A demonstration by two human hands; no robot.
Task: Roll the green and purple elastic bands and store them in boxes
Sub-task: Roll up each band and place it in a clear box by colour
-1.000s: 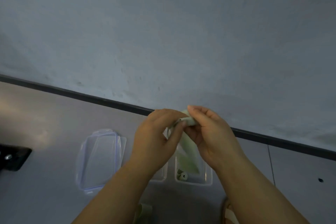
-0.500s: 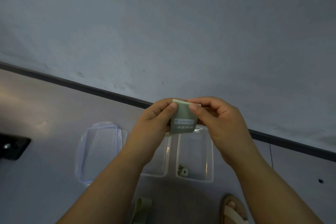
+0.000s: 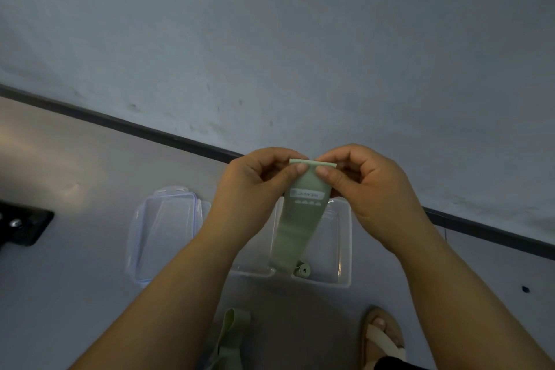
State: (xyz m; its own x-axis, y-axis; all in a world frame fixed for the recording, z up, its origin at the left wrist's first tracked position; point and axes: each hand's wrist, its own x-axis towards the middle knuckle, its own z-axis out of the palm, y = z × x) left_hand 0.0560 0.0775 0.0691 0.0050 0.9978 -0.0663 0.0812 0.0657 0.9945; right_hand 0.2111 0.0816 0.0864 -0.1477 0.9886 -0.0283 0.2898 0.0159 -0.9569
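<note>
Just above the clear box (image 3: pixel 345 249), both hands pinch the top edge of a green band (image 3: pixel 300 225): the left hand (image 3: pixel 252 192) takes its left corner between thumb and fingers (image 3: pixel 295 170), the right hand (image 3: pixel 381 189) its right corner likewise. The band hangs flat from the fingers, its lower end reaching down over the box. Inside the box a small rolled green band (image 3: pixel 304 270) lies by the near wall. A second box (image 3: pixel 255 271) sits just left of it, mostly hidden by the left forearm, and a clear lid (image 3: pixel 162 234) lies further left. Nearer than the box, another green band (image 3: pixel 232 330) and a sandalled foot (image 3: pixel 381 336) rest on the grey floor (image 3: pixel 90 189). Beyond the box a dark skirting (image 3: pixel 150 129) meets a pale wall (image 3: pixel 270 39).
</note>
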